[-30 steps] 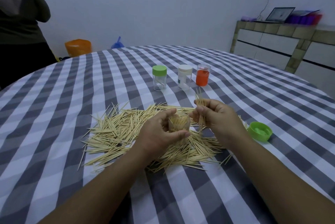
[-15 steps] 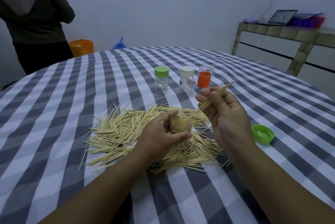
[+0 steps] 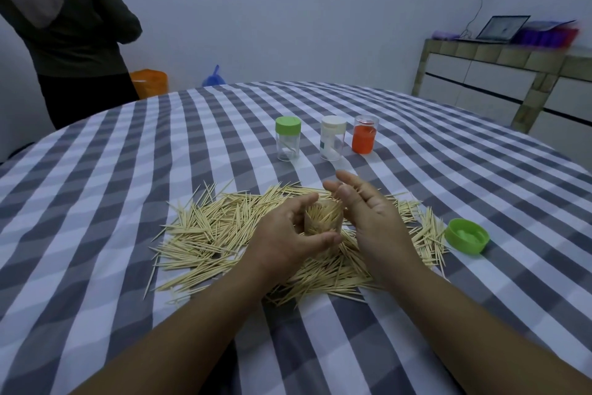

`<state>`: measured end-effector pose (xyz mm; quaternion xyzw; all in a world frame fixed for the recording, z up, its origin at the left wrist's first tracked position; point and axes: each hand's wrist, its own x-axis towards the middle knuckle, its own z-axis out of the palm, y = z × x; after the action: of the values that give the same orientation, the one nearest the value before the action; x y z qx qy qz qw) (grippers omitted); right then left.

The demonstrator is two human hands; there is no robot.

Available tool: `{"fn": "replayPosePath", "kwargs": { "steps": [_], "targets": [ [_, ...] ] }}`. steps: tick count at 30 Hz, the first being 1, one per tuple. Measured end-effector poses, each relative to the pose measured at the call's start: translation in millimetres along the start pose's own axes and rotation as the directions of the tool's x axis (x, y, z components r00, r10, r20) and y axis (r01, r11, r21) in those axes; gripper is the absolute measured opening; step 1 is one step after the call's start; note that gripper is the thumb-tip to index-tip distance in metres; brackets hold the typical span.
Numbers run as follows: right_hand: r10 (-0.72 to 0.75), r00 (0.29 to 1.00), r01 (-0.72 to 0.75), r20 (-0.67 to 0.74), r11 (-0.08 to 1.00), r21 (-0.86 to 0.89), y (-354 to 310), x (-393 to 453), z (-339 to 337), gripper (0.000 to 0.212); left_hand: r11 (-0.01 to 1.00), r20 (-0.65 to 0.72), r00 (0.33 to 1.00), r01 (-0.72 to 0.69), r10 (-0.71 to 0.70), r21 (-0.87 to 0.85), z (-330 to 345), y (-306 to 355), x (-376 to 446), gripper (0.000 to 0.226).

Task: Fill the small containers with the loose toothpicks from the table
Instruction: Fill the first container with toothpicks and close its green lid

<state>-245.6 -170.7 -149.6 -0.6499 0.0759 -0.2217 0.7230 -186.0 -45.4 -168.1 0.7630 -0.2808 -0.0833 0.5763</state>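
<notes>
A home room: a round worktop under a grey-and-white checked tablecloth [image 3: 128, 202], with a tiled sideboard with white drawer fronts [image 3: 499, 87] beyond its right side, carrying an open laptop [image 3: 503, 28].

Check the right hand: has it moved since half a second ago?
Yes. The right hand has dropped from level with the orange jar base to beside the container the left hand holds. Its fingers are now open, the toothpick bundle gone.
</notes>
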Motion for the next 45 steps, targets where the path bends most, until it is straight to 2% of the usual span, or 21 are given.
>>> {"fn": "replayPosePath", "kwargs": {
  "steps": [2,4,7,10,12,16,19,22,27,29,32,33,36,37,39,40,45],
  "targets": [
    [-0.024,1.000,0.023,-0.002,0.998,-0.057,-1,-1,0,0.037,1.000,0.005,1.000,-0.003,0.003,0.000,0,0,0,0.084],
    [-0.046,0.999,0.047,0.009,0.993,-0.107,0,-2,0,0.042,1.000,0.001,1.000,-0.002,0.002,-0.006,1,-1,0,0.085],
    [-0.038,0.999,0.041,0.021,0.985,-0.168,1,-3,-1,0.031,1.000,-0.004,1.000,0.002,-0.002,-0.005,1,-1,1,0.079],
    [0.013,0.997,0.005,0.070,0.970,-0.244,3,-3,-1,0.030,1.000,-0.007,1.000,-0.003,0.003,0.002,0,-1,1,0.076],
    [0.019,0.998,-0.003,0.067,0.972,-0.234,3,-4,-1,0.028,1.000,-0.009,1.000,-0.006,0.006,0.005,0,0,1,0.075],
    [-0.093,0.995,0.088,-0.020,0.978,-0.187,0,-3,-6,0.023,1.000,0.004,1.000,-0.004,0.004,-0.001,0,1,0,0.079],
    [-0.136,0.991,0.132,0.003,0.952,-0.277,-1,-1,-10,0.019,1.000,0.013,1.000,0.001,-0.001,-0.015,0,1,-1,0.081],
    [-0.050,0.995,0.077,0.090,0.941,-0.328,-5,1,-14,0.017,1.000,0.012,1.000,0.002,-0.002,-0.015,0,2,-1,0.088],
    [0.122,0.985,-0.059,0.125,0.906,-0.419,-23,6,-35,0.017,0.999,0.024,0.999,0.023,-0.022,-0.038,-2,5,-3,0.089],
    [0.190,0.973,-0.089,0.132,0.834,-0.544,-27,9,-45,0.020,0.998,0.022,0.999,0.032,-0.031,-0.055,-3,5,-3,0.093],
    [0.289,0.940,-0.003,0.182,0.541,-0.841,-23,14,-54,0.037,0.997,0.022,0.999,0.043,-0.042,-0.063,-4,6,-3,0.094],
    [0.329,0.923,0.023,0.199,0.468,-0.883,-21,14,-54,0.045,0.997,0.023,0.999,0.045,-0.044,-0.063,-4,6,-3,0.095],
    [0.393,0.898,0.058,0.200,0.343,-0.937,-11,15,-50,0.067,0.997,0.020,0.998,0.053,-0.052,-0.058,-6,5,-2,0.094],
    [0.378,0.904,0.085,0.199,0.297,-0.951,-7,16,-49,0.065,0.997,0.016,0.998,0.054,-0.053,-0.053,-6,5,-2,0.093],
    [0.302,0.925,0.172,0.230,0.206,-0.963,-2,18,-48,0.034,0.997,0.009,0.999,0.053,-0.053,-0.051,-7,6,-1,0.091],
    [0.266,0.932,0.206,0.246,0.169,-0.964,0,18,-48,0.026,0.997,0.005,0.999,0.053,-0.053,-0.053,-8,6,0,0.091],
    [0.173,0.944,0.270,0.281,0.084,-0.959,1,16,-46,0.024,0.998,0.001,0.999,0.040,-0.040,-0.042,-9,6,0,0.089]
  ]
}}
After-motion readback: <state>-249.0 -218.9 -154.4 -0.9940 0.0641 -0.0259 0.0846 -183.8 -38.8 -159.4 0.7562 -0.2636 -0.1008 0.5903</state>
